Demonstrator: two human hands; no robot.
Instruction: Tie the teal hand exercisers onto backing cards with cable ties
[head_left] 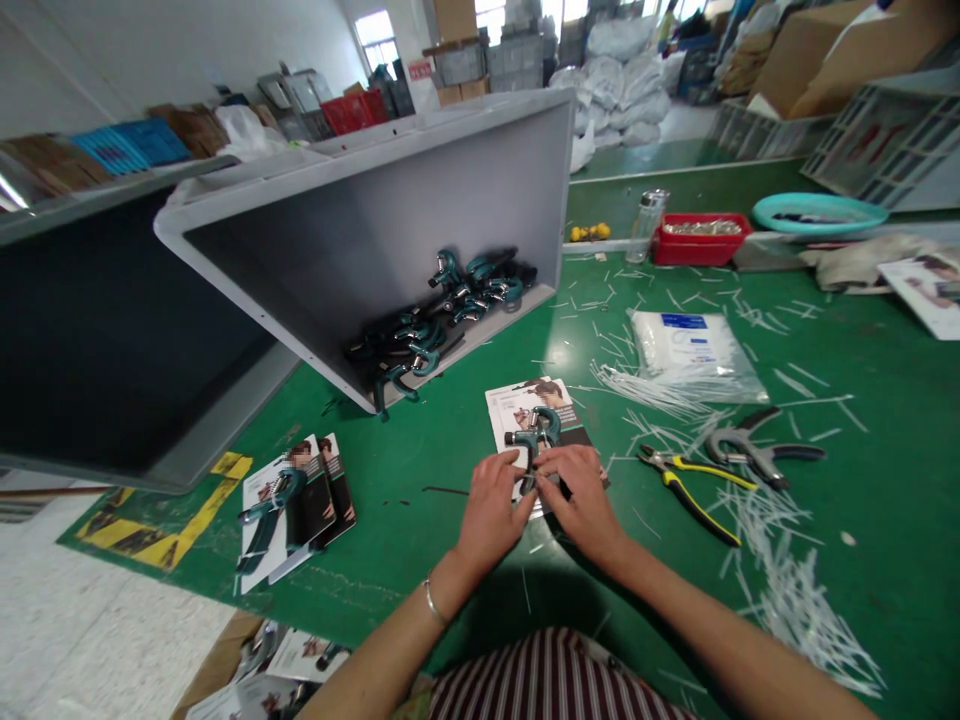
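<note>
A teal-and-black sprung hand gripper with a metal coil [534,432] lay on a printed backing card [517,405], flat on the green tabletop [420,470]. Both hands met at its lower handles: the left hand [491,505] and the right hand [581,500] each pinched with fingertips there, grasping the tool against the card, though what passed between the fingers was too small to tell. Just right of the grip lay yellow-handled pliers [694,490] and a grey cutter [754,450], amid scattered white plastic ties [795,590], with a clear bag of ties [690,350] beyond them. Well left of the grip sat finished carded grippers [292,505]; beyond it, a tipped grey plastic bin [420,210] held loose grippers [442,310]. Judging from this hold, the tool could have slid askew on the glossy card if either pinch eased, and loose offcuts nearby could have been trapped beneath the card.
</note>
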